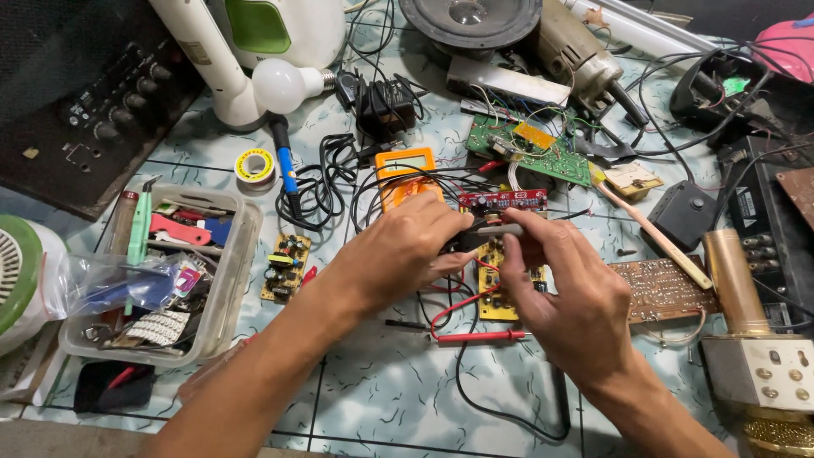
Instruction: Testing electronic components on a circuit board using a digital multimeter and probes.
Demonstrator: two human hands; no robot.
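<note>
Left hand [398, 250] closed its grip on a small dark part; right hand [564, 293] pinched a grey rod [500, 229]. Steadying both wrists above the yellow board [496, 293] seemed advisable.

Under my fingers [500, 254]: small pale tool [500, 229], smooth, matt, material unclear. Yellow board [500, 297] beneath, matt laminate. Red board [503, 199] centre frame, glossy coating. Green board [534, 148] upper right, semi-gloss, shiny solder spots. Brown perforated board [666, 290] right, dull, rough-looking. Orange meter [407, 170], matt plastic case. Red probe [479, 337], smooth plastic. Clear bin [233, 271] left, cloudy scuffed plastic. Gold cylinder [731, 267] far right, brushed metal. Tabletop [381, 390], glossy veined tile.
</note>
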